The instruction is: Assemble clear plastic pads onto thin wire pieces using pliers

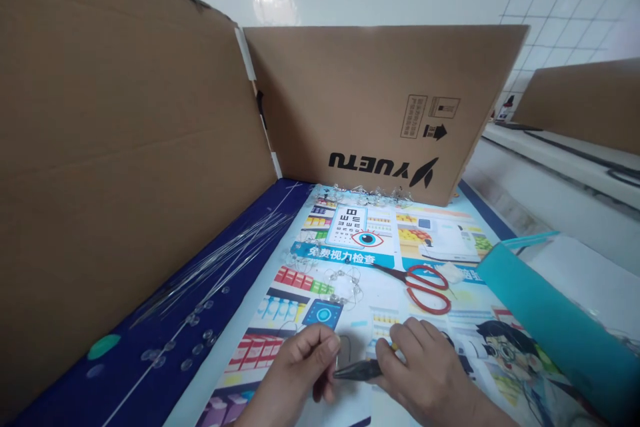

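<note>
My right hand (420,360) is closed around dark-nosed pliers (361,371), their tip pointing left. Thumb and fingers of my left hand (307,367) pinch a thin wire (345,340), part of which loops up above the fingertips. The plier tip meets the wire beside my left fingers; whether the jaws grip it I cannot tell. Beyond the hands lies a ring of clear beads on wire (345,285). Scissors with red handles (427,287) rest to its right, blades pointing left.
Long clear strands (225,250) and loose clear beads (197,337) lie on the dark blue strip at left. Cardboard walls (320,93) stand behind and at left. More beaded pieces (370,196) line the back wall's foot. A teal box (545,320) is at right.
</note>
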### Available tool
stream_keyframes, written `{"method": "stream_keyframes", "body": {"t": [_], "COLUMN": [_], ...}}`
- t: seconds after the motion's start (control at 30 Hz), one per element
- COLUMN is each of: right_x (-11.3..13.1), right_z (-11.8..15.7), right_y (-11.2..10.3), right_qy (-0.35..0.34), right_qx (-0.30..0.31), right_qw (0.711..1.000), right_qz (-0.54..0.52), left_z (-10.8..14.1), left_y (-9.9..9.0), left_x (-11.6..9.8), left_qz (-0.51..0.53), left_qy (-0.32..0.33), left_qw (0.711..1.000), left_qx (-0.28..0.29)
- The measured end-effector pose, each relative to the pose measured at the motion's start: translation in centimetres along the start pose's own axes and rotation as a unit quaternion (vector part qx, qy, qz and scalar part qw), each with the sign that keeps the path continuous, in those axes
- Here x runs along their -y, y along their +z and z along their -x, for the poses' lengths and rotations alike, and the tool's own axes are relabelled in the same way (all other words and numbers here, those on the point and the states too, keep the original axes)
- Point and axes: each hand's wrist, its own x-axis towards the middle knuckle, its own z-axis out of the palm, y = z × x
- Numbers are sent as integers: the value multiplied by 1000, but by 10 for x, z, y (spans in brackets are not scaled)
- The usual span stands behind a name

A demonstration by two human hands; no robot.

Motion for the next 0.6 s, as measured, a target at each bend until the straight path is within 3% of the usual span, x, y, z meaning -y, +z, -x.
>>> {"method": "stream_keyframes", "body": {"t": [0.6], "right_x": [3], "right_z": [10], "right_y": [13], "right_qy": [34], "right_qx": [47], "right_qw": [998], "right_qz": [-24], "left_z": [5], "left_y": [0], "left_x": [-7], "left_qz": [-26], "left_qy": [28], "left_qw": [999], "left_qx": [-25]}}
